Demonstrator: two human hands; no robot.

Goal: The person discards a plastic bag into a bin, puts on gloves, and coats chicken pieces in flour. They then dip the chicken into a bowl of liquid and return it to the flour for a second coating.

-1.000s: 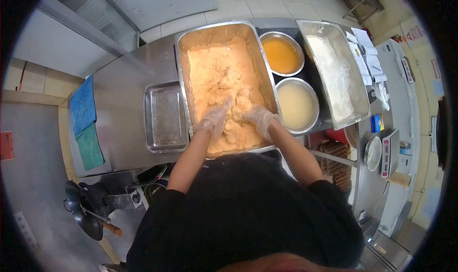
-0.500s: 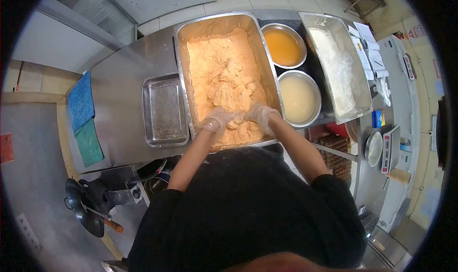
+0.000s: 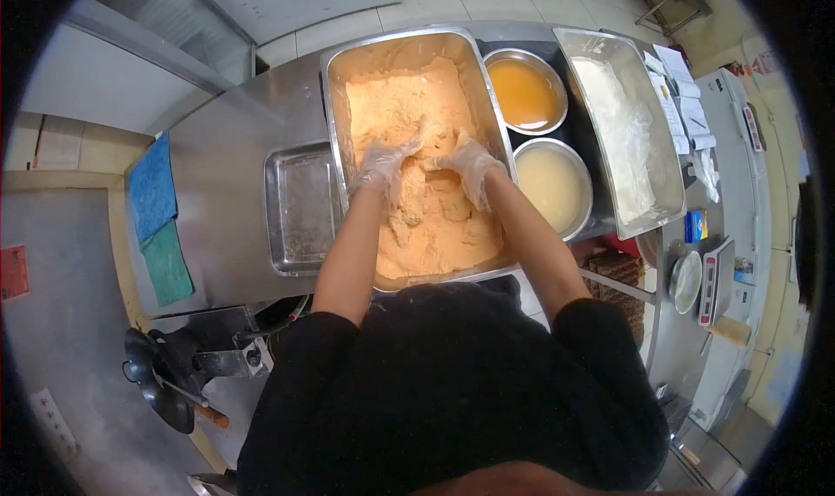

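Observation:
A deep steel tray (image 3: 331,104) holds orange-tinted flour (image 3: 391,96) with several lumpy flour-coated pieces (image 3: 412,193) in it; the coating hides what they are. My left hand (image 3: 383,165), in a clear plastic glove, is on the left of the tray, fingers spread and touching the flour. Opposite it, my right hand (image 3: 471,169), gloved too, reaches in from the right with its fingers apart. Coated pieces lie between and below the two hands. Some fingertips are dusted or hidden by flour.
A shallow metal tray (image 3: 300,213) sits left of the flour. To the right stand a bowl of orange liquid (image 3: 525,94), a bowl of pale liquid (image 3: 552,185) and a tray of white flour (image 3: 622,148). Cloths (image 3: 152,187), a wok (image 3: 156,383) and a scale (image 3: 717,283) are farther out.
Both hands have moved up the tray, away from my body, and farther apart from each other. Coated pieces now show nearer the front, where the hands were close together.

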